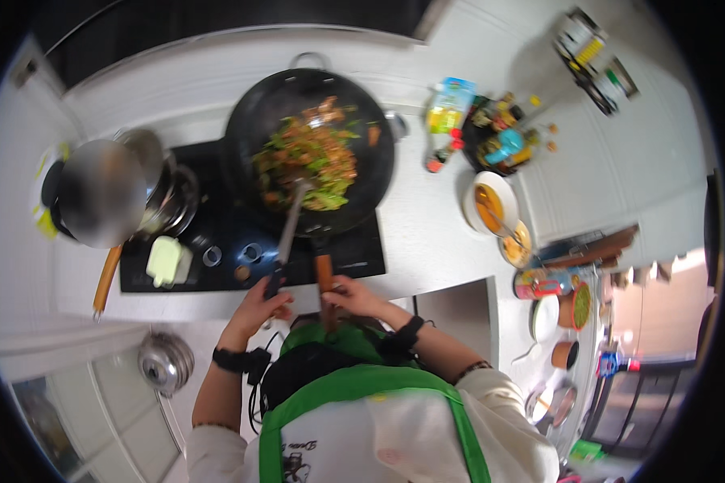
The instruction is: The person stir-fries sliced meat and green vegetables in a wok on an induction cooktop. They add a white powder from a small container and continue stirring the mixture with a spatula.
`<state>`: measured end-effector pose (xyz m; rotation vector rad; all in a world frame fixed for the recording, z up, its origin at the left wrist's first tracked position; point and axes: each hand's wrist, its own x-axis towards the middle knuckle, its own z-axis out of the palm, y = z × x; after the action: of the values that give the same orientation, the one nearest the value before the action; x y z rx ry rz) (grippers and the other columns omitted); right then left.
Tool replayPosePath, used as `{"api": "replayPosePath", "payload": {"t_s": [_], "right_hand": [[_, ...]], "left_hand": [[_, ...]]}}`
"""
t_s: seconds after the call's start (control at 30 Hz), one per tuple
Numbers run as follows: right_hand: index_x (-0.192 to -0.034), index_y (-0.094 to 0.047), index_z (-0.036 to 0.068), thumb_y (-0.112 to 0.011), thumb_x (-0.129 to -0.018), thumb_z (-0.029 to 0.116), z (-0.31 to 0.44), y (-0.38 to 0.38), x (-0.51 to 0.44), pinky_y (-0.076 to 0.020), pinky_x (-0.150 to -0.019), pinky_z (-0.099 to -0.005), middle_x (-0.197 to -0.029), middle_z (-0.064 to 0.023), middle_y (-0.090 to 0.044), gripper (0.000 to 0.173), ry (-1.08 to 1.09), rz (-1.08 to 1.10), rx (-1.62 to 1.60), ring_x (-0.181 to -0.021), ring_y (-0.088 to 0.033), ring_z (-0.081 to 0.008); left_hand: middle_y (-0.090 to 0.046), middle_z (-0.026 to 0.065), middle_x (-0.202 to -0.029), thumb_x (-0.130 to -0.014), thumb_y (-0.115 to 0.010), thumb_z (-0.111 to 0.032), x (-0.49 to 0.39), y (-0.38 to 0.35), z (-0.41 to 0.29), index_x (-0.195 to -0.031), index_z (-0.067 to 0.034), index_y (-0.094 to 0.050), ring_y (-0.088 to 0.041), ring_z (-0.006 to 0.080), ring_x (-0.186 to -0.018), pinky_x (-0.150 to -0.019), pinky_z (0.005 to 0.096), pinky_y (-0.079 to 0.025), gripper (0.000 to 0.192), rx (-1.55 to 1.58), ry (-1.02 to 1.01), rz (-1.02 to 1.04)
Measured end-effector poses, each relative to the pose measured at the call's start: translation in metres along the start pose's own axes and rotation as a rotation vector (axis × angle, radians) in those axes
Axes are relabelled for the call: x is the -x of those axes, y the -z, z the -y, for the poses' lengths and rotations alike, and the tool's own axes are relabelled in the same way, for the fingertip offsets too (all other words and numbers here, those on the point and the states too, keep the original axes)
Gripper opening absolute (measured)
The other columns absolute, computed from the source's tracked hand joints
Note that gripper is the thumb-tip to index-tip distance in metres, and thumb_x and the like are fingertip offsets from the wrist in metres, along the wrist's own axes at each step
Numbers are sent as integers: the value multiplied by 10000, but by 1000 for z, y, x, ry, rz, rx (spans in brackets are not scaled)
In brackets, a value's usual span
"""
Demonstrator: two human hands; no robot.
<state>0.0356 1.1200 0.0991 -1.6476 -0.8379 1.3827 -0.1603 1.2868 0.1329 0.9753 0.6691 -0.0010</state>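
My left hand (264, 307) is closed around the dark handle of a metal spatula (290, 232), whose blade end is among the food in the wok. Chopped greens and browned pieces (320, 157) lie in the middle of a large black wok (368, 102) on the cooktop. The wok's wooden handle (324, 271) points toward my body, and my right hand (351, 296) grips it. Where the blade sinks into the food, its edge is hidden.
Left of the wok stand metal pots (181, 199) and a pale green lidded container (166, 259) on the black cooktop (211, 278). To the right are a seasoning pouch (451, 105), several bottles (507, 145) and a white bowl with orange contents (480, 187). Stacked steel pans (166, 364) sit below left.
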Motion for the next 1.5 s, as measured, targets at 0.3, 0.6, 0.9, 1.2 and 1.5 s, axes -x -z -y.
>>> {"api": "replayPosePath", "payload": {"t_s": [0.3, 0.6, 0.9, 1.2, 1.5], "right_hand": [[-1056, -484, 40, -628, -813, 267, -15, 80, 36, -480, -688, -304, -868, -112, -621, 362, 103, 25, 147, -778, -604, -181], [-930, -554, 44, -617, -802, 142, -57, 200, 92, -459, -676, -263, -803, -46, -586, 173, 329, -151, -27, -736, -551, -115], [-921, -540, 12, -573, -833, 71, -45, 257, 141, -477, -652, -236, -789, -51, -591, 111, 201, -169, -335, -723, -584, -110], [-919, -536, -2, -580, -835, 92, -37, 234, 126, -478, -629, -232, -789, -61, -606, 133, 80, -111, -74, -722, -600, -126], [-922, -538, -7, -571, -837, 68, 15, 145, 68, -479, -628, -239, -791, -72, -607, 118, 83, -114, 32, -720, -597, -132]], "left_hand": [[-553, 64, -964, -804, -622, -147, 26, -53, -21, -1152, -90, -469, -519, 157, -913, -727, 287, -434, 384, -737, -348, -798], [-587, 85, -968, -772, -587, 12, -33, -274, -74, -951, -5, -579, -564, 168, -880, -793, 277, -440, 180, -843, -541, -536], [-588, 2, -785, -817, -569, -35, -20, -162, -76, -953, -19, -594, -515, 60, -692, -609, 205, -425, 140, -472, -803, -1093], [-548, 43, -984, -779, -557, -127, 59, 62, 19, -1118, -105, -525, -500, 216, -907, -751, 400, -427, 341, 125, -66, -1451], [-516, 132, -1187, -706, -634, -91, 30, 195, 37, -1229, -70, -444, -587, 241, -827, -595, 352, -494, 557, -210, -169, -1457]]}}
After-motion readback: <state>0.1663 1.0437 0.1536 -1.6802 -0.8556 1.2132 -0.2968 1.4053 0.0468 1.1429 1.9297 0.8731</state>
